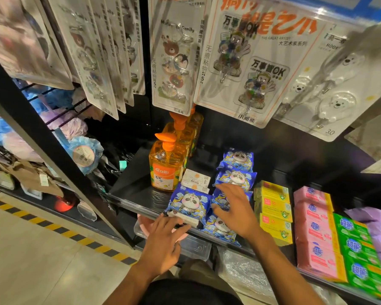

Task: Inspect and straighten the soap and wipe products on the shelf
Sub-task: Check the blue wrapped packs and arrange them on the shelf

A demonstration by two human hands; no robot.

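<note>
Head view: blue panda wipe packs (188,201) sit at the shelf (132,186) front. Left hand (164,238) lies flat-fingered at the front pack's lower edge, right hand (235,210) spread over its neighbours, neither grip pinching. Best nudge them square, edges flush

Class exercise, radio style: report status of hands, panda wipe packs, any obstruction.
Left hand open, fingertips at front panda wipe pack. Right hand open, over neighbouring packs. No obstruction seen.

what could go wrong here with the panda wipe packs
The front blue panda-print wipe pack sits at the front edge of the black shelf; a push from the left hand might slide it off. The right hand, spread over the other packs, might shove them into the yellow soap boxes.
</note>
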